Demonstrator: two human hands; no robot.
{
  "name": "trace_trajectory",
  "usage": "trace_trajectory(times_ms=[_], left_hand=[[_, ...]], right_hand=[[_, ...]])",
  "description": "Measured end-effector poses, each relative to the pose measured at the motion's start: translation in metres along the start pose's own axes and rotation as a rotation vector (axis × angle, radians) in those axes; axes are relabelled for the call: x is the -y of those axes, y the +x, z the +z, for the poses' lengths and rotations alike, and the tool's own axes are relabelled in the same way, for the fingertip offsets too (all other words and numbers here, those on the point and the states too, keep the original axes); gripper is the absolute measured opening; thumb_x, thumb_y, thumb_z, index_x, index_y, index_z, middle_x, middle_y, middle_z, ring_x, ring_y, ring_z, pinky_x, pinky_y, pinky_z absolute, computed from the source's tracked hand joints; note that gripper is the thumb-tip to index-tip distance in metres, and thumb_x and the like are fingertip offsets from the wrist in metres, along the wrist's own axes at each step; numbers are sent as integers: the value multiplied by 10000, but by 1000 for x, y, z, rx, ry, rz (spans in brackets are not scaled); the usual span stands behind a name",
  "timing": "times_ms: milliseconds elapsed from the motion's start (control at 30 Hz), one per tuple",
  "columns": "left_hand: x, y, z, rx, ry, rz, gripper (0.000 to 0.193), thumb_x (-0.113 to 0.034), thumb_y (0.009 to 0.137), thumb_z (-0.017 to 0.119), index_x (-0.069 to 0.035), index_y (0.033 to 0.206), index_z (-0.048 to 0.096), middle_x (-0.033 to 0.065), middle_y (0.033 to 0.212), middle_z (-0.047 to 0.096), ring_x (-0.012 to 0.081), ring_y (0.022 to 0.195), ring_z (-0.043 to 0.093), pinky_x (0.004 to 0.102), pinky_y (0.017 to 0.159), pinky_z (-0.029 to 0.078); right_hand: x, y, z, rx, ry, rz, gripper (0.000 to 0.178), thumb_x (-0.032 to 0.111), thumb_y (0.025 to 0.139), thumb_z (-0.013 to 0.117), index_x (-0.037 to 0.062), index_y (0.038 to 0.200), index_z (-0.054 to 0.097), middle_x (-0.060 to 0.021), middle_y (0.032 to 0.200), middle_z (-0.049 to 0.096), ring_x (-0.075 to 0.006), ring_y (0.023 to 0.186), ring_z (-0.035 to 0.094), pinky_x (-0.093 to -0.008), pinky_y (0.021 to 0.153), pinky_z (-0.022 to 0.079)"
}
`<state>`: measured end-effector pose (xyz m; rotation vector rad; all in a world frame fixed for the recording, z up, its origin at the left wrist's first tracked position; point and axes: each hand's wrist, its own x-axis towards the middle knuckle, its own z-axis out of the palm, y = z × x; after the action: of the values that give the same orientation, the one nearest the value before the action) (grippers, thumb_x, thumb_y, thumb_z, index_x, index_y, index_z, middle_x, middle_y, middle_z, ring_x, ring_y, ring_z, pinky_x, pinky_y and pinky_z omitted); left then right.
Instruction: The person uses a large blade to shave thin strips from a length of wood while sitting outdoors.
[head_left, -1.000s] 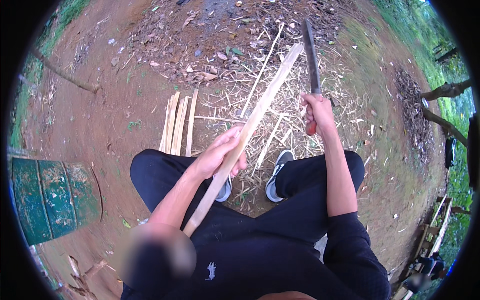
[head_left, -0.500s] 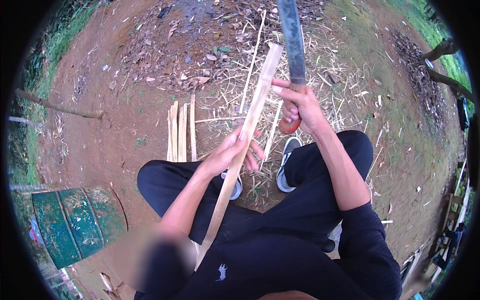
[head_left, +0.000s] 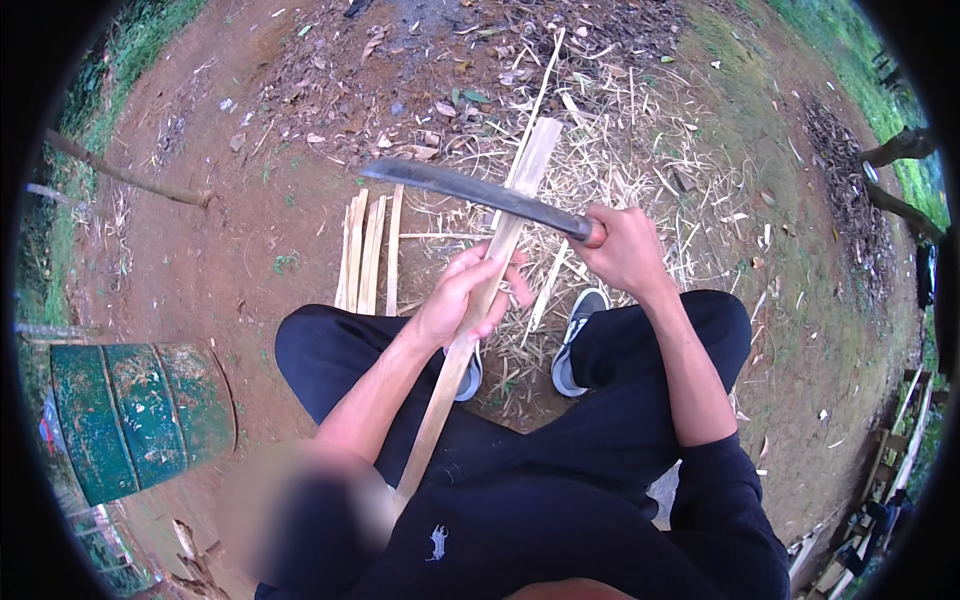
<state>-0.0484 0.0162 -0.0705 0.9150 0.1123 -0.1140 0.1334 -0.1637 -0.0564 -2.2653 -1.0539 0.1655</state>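
Bamboo slat (head_left: 487,290) in the left hand (head_left: 462,297) grip, machete (head_left: 480,192) in the right hand (head_left: 625,250) grip, split strips (head_left: 366,252) beside.

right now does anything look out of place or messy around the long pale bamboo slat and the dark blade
Nothing looks damaged. Pale shavings and splinters litter the red dirt ahead of the feet, and a few split bamboo strips lie bundled on the ground. The left hand grips the long pale bamboo slat; the right hand lays the dark curved blade across it.
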Motion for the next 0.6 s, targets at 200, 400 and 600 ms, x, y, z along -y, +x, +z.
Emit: trace_trajectory(times_ms=[200,400,600], left_hand=[[11,1,1,-87,166,32,394,-309,1091,356,14,1298,444,205,1022,662,152,585,651,227,375,474],[3,-9,15,-140,193,-47,478,-392,1103,294,14,1285,468,11,718,498,40,407,405,190,323,355],[9,-10,18,-191,332,-76,419,-410,1099,307,-24,1137,466,-35,665,366,30,404,344,196,333,322]], right_hand=[[7,-1,17,-9,6,-83,150,141,717,696,35,673,599,-179,562,574,-400,555,607,-457,539,480],[4,3,35,-129,22,-217,161,117,695,710,47,681,566,-167,534,545,-387,530,600,-448,499,451],[10,6,33,-150,-112,-249,134,129,668,689,70,675,569,-148,532,554,-375,515,595,-453,493,470]])
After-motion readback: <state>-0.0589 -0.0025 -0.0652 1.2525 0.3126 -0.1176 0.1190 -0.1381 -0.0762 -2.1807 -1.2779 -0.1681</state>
